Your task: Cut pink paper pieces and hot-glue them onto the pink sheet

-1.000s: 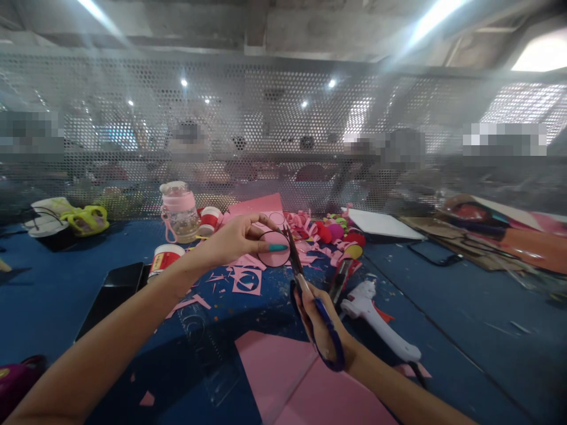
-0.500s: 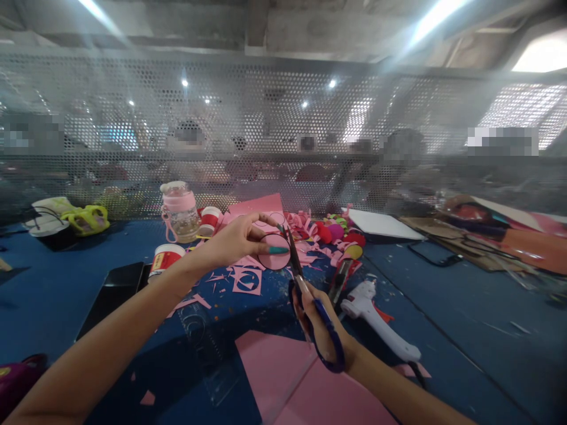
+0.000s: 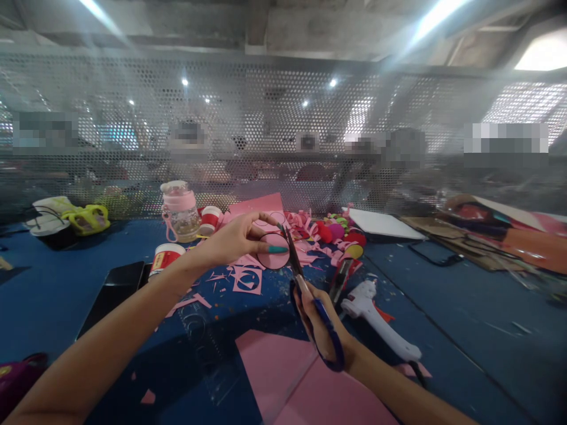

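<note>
My left hand [image 3: 243,239]: fingers pinching left side of pink disc [image 3: 271,261], held above worktop [image 3: 447,313]. My right hand [image 3: 325,321]: fingers curled through handles of scissors [image 3: 296,268], blades along right edge of disc; gap between blades too fine to tell. Since half second ago, grips and disc hardly shift; cutting, I judge, advances little. Pink sheet [image 3: 286,369] lies nearer me.

My left fingers [image 3: 257,247] cover part of the pink disc [image 3: 273,261]. Left forearm [image 3: 133,316] part-hides black slab [image 3: 114,285], perhaps a phone. Shapes [image 3: 405,147] behind mesh [image 3: 266,112] blurred.
</note>
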Available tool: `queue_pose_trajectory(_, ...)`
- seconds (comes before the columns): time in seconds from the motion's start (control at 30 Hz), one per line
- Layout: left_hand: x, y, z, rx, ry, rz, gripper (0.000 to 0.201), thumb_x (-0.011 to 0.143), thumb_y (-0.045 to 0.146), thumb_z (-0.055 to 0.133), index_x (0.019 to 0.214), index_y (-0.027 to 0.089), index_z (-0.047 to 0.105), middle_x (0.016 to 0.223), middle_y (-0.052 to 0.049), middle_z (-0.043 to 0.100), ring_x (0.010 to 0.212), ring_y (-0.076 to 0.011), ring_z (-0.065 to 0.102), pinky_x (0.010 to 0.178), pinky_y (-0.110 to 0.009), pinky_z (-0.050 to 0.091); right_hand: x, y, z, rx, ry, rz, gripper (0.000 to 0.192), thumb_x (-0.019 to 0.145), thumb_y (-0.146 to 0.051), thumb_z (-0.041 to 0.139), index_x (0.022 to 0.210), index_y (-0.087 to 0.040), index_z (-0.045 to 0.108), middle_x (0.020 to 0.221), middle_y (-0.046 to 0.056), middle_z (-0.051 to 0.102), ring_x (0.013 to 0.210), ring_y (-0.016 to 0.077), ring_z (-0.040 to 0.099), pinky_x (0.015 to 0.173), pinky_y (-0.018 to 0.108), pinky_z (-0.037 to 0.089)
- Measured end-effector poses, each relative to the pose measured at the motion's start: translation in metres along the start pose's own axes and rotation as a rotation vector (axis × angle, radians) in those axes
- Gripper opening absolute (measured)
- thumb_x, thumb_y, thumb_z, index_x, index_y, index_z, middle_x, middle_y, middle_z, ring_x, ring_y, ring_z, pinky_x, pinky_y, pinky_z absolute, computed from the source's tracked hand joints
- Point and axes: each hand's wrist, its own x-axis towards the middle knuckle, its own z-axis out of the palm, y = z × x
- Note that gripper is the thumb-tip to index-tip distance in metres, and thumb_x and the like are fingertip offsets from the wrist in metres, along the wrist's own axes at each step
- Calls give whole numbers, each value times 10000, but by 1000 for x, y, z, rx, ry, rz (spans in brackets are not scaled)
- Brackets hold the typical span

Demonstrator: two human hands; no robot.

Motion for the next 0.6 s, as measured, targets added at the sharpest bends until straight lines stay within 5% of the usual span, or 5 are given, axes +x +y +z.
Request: queue_pose_trajectory(0.6,1,-5,-6,93,49,45,425,699,233,653,1054,124,448,532,64,510,478,-65,492,468,-169,329,3,0,-3,-77,-95,-25,389,832,-567,333,700,-204,375,598,-51,210,492,85,183,395,215,168)
